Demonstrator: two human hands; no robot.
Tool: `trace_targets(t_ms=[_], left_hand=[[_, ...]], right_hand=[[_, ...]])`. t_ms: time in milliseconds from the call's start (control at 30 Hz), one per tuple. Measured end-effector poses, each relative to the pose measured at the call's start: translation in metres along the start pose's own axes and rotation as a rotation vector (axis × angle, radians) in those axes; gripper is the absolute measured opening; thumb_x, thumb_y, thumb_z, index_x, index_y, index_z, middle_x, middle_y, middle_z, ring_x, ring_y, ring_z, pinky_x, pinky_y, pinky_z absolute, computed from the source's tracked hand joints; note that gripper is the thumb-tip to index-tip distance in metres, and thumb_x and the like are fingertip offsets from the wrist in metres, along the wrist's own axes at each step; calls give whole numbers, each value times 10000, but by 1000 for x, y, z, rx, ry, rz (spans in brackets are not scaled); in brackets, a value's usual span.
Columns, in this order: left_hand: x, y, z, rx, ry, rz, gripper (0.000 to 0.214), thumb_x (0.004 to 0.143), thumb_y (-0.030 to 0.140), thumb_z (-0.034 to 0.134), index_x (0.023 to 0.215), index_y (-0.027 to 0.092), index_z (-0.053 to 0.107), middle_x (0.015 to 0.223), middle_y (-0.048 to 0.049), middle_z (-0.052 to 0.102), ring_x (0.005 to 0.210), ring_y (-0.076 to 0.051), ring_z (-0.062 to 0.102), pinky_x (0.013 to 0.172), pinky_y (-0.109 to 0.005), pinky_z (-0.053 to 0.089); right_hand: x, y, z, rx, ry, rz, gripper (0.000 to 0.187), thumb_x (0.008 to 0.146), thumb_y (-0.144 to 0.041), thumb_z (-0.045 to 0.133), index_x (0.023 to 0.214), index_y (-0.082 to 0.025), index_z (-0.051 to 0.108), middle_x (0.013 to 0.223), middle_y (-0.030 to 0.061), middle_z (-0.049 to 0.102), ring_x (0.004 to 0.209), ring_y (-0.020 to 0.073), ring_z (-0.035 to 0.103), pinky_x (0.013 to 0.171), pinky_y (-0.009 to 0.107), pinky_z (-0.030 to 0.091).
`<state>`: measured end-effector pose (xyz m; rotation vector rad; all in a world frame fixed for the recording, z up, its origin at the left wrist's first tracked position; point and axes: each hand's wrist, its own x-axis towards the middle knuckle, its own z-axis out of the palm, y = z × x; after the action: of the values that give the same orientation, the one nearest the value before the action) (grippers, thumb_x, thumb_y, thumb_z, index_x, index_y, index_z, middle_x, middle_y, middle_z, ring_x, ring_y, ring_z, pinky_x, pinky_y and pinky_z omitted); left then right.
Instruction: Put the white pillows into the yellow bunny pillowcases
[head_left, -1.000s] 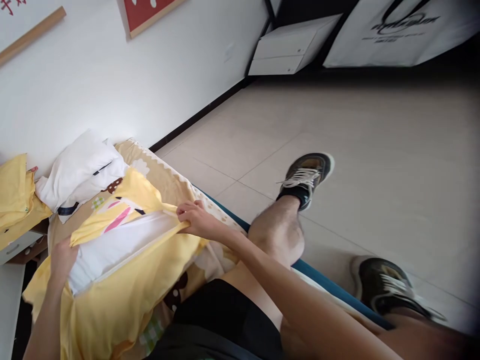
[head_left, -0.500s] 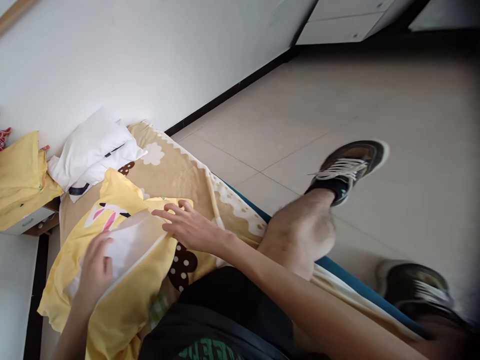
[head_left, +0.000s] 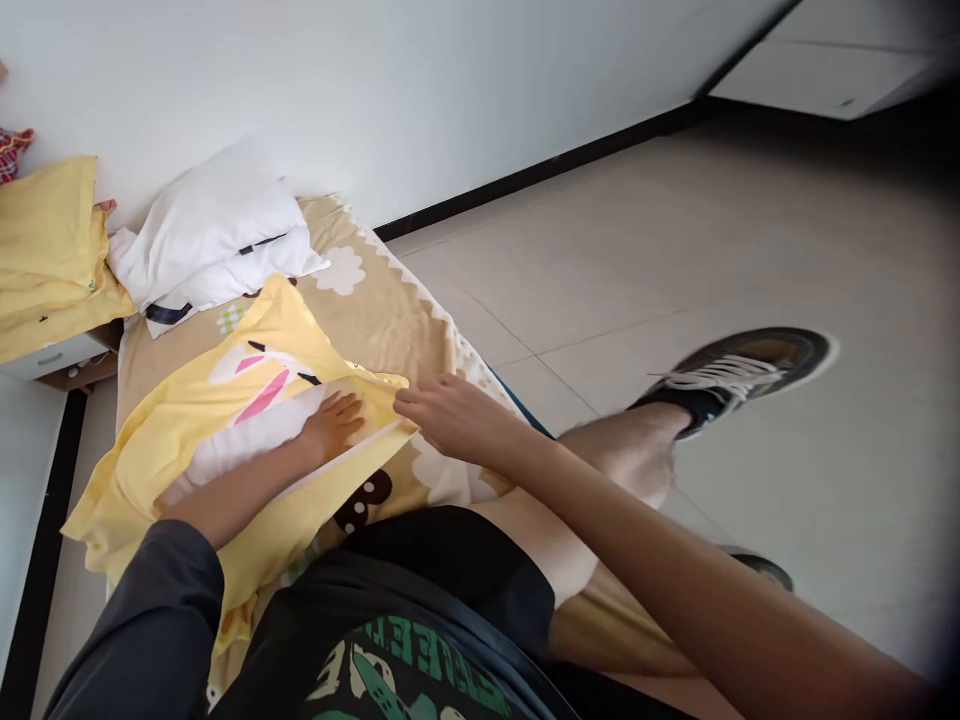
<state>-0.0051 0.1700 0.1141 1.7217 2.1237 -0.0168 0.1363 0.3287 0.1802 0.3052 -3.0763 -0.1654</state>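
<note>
Since the frame half a second ago, the left hand (head_left: 334, 428) has gone from the near left part of the pillowcase opening to its far right end, close to the right hand (head_left: 454, 415). The right fingers, loosely spread then, have drawn together on the cloth edge.

The yellow pillowcase (head_left: 296, 318) lies on the bed in front of the person, its mouth spread wide and a white pillow (head_left: 251, 440) showing inside. Pink rabbit ears are printed on its upper side. The right hand pinches the rim at the right end of the mouth. The left hand reaches across the pillow with its fingers spread and palm down; it is hard to tell whether the fingertips press the pillow or the lining of the case.

Beneath is a tan sheet (head_left: 382, 320) with white cloud shapes and brown spotted patches. At the far end of the bed, white pillows (head_left: 225, 215) are piled against the wall (head_left: 450, 90). To their left, folded yellow bedding (head_left: 45, 220) sits on a small cabinet (head_left: 56, 358). The person's leg reaches over the tiled floor (head_left: 600, 250), ending in a dark shoe (head_left: 742, 375) with pale laces.
</note>
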Motion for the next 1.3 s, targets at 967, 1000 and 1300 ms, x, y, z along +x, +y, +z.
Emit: trace_targets(t_ms=[967, 1000, 1300], left_hand=[[23, -37, 40, 88, -119, -36, 896, 794, 384, 710, 1533, 276, 215, 1633, -126, 98, 1463, -296, 265, 1123, -416, 355], [23, -39, 39, 118, -122, 24, 842, 804, 369, 702, 1519, 276, 267, 1634, -119, 100, 1477, -297, 225, 1145, -424, 321], [38, -27, 33, 223, -118, 285, 672, 816, 253, 659, 1438, 206, 410, 1521, -124, 409, 1413, -268, 355, 1193, -454, 193]], right_hand=[[10, -42, -25, -4, -363, 269, 302, 825, -19, 452, 670, -121, 690, 736, 129, 671, 618, 205, 609, 574, 313, 247], [12, -43, -27, -1, -359, 278, 301, 816, -9, 451, 665, -119, 687, 723, 128, 669, 609, 200, 602, 578, 313, 248], [10, -39, -29, -2, -355, 275, 297, 773, 32, 456, 671, -126, 687, 764, 116, 688, 630, 189, 589, 579, 309, 227]])
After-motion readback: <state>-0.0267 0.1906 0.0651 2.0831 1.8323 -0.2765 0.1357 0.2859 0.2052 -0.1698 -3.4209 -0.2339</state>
